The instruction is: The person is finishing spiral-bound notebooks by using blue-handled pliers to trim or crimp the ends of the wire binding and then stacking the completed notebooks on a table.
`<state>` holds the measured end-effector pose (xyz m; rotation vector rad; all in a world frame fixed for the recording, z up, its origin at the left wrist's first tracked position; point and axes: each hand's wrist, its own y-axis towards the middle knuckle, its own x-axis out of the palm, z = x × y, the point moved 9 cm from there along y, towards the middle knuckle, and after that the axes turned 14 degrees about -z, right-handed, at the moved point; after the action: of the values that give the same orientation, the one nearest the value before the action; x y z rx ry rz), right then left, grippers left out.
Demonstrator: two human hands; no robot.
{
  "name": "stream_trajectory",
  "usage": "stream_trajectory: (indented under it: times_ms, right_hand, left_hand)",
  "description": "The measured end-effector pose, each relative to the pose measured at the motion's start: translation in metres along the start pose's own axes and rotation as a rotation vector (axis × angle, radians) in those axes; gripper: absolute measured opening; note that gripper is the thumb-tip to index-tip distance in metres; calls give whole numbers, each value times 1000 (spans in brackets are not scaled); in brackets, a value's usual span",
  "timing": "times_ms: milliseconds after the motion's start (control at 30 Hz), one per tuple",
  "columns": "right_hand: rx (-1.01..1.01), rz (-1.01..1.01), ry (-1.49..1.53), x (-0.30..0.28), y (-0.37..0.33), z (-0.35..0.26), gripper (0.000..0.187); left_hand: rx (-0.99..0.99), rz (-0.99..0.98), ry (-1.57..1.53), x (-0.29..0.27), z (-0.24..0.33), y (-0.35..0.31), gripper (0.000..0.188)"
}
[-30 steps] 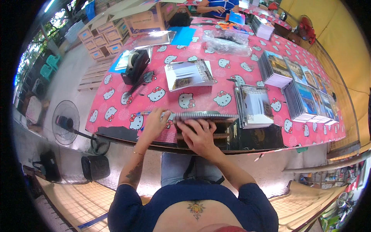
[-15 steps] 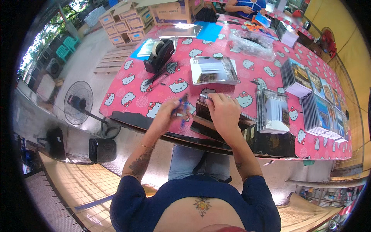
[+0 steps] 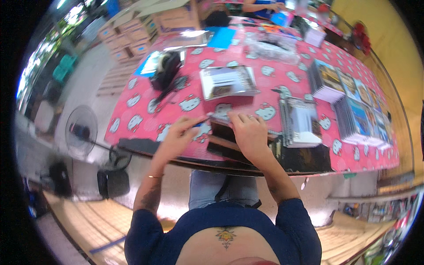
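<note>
My left hand point(image 3: 180, 133) is closed around what look like small blue-handled pliers point(image 3: 202, 122), their dark tip pointing toward my right hand. My right hand point(image 3: 250, 136) grips the top corner of a spiral notebook, its fingertips close to the plier tip. That notebook stands in a dark stepped wooden stand point(image 3: 227, 148) at the table's near edge, mostly hidden behind my right hand. Beyond the stand lies a stack of spiral notebooks point(image 3: 227, 82). Another stack of notebooks point(image 3: 301, 122) lies to the right of the stand. Motion blur softens the fingertips.
Several stacks of picture-covered notebooks point(image 3: 353, 115) stand at the right. A black tape dispenser point(image 3: 165, 73) sits at the left, with clear plastic point(image 3: 271, 47) farther back. Cardboard boxes point(image 3: 172, 18) and a fan point(image 3: 81, 131) are beyond the table's left side. Another person's hand point(image 3: 277, 6) works at the far end.
My left hand has turned and brought the pliers in toward the notebook's corner. My right hand stays on the notebook. The whole view has shifted slightly.
</note>
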<state>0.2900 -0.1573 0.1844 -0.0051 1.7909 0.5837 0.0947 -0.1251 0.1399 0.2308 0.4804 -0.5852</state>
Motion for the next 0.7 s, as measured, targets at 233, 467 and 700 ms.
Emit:
stream_trajectory:
  times_ms: [233,467,700]
  right_hand:
    - [454,227,368,-149,-64,150,22]
    - [43,235,-248,-143,-28,151,16]
    - [58,-157,344,22,-76,230,23]
  left_hand:
    - [102,337,1007,-11,-42,-1,27]
    - [352,62,818,23,-15,139,34]
    - [301,-61,723,8,-49,169,37]
